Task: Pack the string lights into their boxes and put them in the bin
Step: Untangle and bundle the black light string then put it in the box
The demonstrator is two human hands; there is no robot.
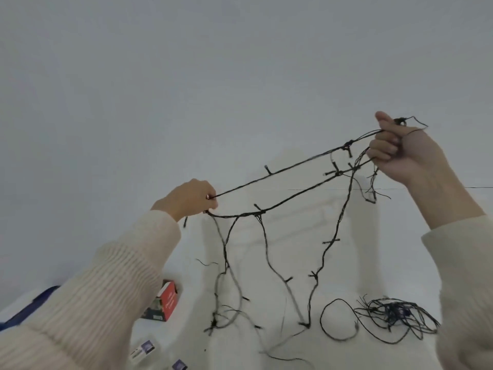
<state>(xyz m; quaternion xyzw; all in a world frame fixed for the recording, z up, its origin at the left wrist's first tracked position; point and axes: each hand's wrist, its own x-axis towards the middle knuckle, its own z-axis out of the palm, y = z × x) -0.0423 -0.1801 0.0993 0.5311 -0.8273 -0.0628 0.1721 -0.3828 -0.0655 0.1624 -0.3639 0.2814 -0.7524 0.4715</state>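
Stretching string lights [268,170] above red box [167,300] | left hand [190,198], right hand [402,153] grip strand | I should coil evenly

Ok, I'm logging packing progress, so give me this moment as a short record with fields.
left hand: pinches the string lights
right hand: grips the same strand, held higher
string lights: stretched between both hands, loops hanging to the white surface
tangled bundle: lying on the surface, lower right
red box: on the surface, lower left
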